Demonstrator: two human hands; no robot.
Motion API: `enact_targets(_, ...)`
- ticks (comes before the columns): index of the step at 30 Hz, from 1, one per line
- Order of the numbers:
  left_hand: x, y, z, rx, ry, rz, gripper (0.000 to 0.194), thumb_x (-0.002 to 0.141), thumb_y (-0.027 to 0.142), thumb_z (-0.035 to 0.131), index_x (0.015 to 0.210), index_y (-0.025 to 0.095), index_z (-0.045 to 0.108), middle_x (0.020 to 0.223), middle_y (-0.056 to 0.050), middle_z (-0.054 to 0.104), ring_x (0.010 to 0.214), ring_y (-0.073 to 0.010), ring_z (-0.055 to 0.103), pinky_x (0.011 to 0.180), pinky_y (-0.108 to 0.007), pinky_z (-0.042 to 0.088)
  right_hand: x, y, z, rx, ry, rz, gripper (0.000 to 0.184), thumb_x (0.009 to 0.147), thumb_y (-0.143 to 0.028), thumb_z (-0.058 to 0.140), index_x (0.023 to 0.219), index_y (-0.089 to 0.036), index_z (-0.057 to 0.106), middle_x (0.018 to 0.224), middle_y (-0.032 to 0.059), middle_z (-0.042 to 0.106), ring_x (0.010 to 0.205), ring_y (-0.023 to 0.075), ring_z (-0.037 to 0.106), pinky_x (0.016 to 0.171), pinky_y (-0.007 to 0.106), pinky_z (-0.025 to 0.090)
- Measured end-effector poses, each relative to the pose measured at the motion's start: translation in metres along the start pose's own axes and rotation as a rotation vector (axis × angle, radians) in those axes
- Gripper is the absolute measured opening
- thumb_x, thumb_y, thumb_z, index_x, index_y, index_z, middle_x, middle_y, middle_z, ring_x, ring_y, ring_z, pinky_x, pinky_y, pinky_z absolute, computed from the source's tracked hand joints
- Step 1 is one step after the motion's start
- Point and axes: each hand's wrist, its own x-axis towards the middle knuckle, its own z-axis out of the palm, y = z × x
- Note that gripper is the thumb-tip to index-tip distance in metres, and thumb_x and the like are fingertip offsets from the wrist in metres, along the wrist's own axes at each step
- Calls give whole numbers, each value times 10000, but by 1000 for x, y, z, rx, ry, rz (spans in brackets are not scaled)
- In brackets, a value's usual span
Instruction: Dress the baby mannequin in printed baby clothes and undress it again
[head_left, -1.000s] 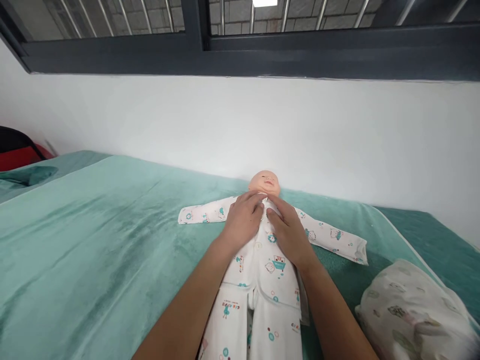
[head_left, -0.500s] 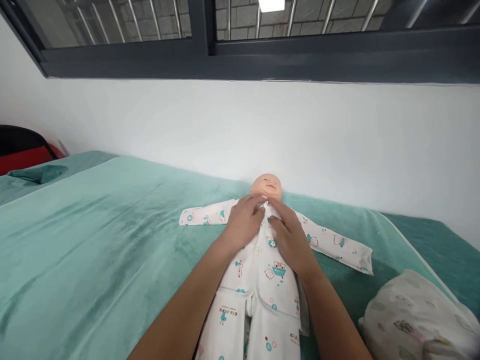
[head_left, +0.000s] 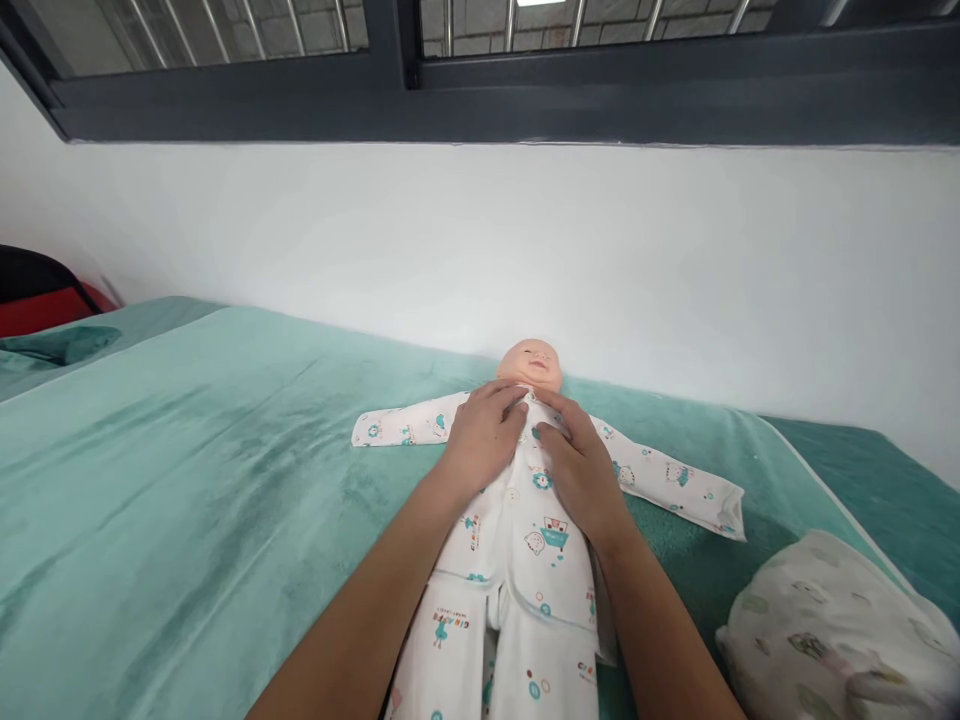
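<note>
A baby doll (head_left: pixel 531 362) lies on its back with its head toward the wall. It wears a white printed baby shirt (head_left: pixel 551 530) with both sleeves stretched out to the sides, and matching printed pants (head_left: pixel 551 670). At the collar, my left hand (head_left: pixel 489 432) has its fingers closed on the left front edge of the shirt. My right hand (head_left: pixel 581 462) grips the right edge there, thumb tucked toward the middle. The fingertips nearly meet just under the doll's chin. A button shows lower on the shirt front; what lies under the fingers is hidden.
A green plush blanket (head_left: pixel 225 480) covers the bed. At the lower right lies a bundled white printed cloth (head_left: pixel 832 620). Behind stands a white wall (head_left: pixel 375 240) below a dark window frame (head_left: pixel 480 112). A red and black object (head_left: pixel 37 300) is at the far left.
The camera view has shifted slightly, so everything sits a little higher and further left. Both hands stay at the shirt collar, with barely any movement of the fingers.
</note>
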Motion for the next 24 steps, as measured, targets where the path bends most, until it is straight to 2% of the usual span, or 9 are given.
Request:
enact_targets(4, 1, -2, 0, 17, 5, 14, 344, 982, 257, 462, 1228, 253, 702, 1450, -10, 609, 1388, -228, 491, 1224, -425, 327, -1, -4, 0, 33, 11, 73, 425, 856, -298, 524, 1257, -267, 662, 1343, 44, 672, 1255, 266, 583, 1080, 459, 427)
enact_targets(13, 1, -3, 2, 39, 27, 37, 357, 991, 262, 456, 1260, 252, 691, 1426, -12, 629, 1369, -231, 513, 1207, -424, 359, 1, -11, 1, 51, 7, 132, 426, 864, -337, 555, 1270, -252, 655, 1336, 66, 672, 1202, 268, 612, 1040, 461, 453)
enact_targets(19, 0, -3, -1, 21, 15, 45, 346, 986, 257, 471, 1247, 247, 699, 1420, -17, 634, 1363, -226, 520, 1211, -417, 350, 0, -14, -1, 43, 17, 153, 427, 852, -347, 568, 1261, -254, 654, 1323, 63, 678, 1172, 267, 619, 1031, 458, 457)
enact_targets(24, 0, -3, -2, -9, 22, 51, 335, 983, 248, 473, 1216, 263, 713, 1397, -11, 649, 1357, -212, 531, 1205, -401, 362, 1, -11, 0, 19, 37, 133, 398, 833, -337, 576, 1213, -257, 665, 1311, 54, 676, 1224, 268, 593, 1060, 452, 440)
